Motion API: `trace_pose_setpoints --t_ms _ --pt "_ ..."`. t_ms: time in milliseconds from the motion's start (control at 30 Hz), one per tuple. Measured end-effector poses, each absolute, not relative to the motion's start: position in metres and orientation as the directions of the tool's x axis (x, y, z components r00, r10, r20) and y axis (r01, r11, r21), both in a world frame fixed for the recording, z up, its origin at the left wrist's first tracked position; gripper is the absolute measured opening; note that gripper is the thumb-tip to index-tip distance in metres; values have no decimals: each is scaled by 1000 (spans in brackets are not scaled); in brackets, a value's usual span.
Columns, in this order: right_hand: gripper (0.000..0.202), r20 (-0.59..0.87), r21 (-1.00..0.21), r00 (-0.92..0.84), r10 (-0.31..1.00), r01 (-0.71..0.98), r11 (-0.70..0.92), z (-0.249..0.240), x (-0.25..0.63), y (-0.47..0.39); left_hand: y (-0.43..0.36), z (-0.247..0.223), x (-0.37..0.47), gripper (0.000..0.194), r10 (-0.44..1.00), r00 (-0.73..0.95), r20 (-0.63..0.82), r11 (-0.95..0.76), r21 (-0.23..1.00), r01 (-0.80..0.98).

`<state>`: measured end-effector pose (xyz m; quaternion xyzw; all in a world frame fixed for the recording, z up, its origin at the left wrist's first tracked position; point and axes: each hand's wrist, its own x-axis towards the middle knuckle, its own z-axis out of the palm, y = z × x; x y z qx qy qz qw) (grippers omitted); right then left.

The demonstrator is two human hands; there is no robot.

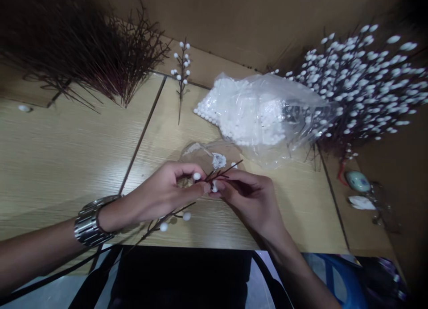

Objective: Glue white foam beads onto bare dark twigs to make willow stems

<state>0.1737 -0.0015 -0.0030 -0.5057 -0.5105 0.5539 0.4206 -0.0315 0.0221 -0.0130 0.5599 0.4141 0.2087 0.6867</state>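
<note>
My left hand (174, 186), with a metal watch (95, 222) on its wrist, pinches a dark brown artificial twig (224, 171). One white ball (196, 176) sits on the twig by my left thumb. Fingers of my right hand (252, 193) are closed on a small white ball (214, 187) against the twig, touching the left fingertips. Below the left hand a twig part (157, 226) carries a few white balls; whether it joins the held one is hidden. Just beyond my hands, a round brown pad (197, 154) bears a whitish clump (219, 160).
A clear plastic bag (254, 110) of white balls lies behind. Bare twigs (110, 63) are heaped at back left, ball-tipped twigs (368, 81) at back right. One finished-looking twig (181, 70) lies between. A greenish oval object (357, 181) is at right, a loose ball (25, 108) far left.
</note>
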Motion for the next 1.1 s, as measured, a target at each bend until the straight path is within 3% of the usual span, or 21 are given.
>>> trace_pose_setpoints --t_ms 400,833,1000,1100 --pt "16 -193 -974 -121 974 -93 -205 -7 170 -3 21 -12 -31 22 771 553 -315 253 949 188" --pt "12 -177 -983 -192 965 -6 -182 -3 178 -2 22 -9 -31 22 751 561 -349 283 937 203" --pt "15 -77 -992 -14 997 105 -75 20 186 7 21 -3 -29 30 772 574 -273 201 961 188" --pt "12 -8 -979 -7 1000 205 -7 29 189 18 21 1 -29 29 765 588 -264 179 963 199"
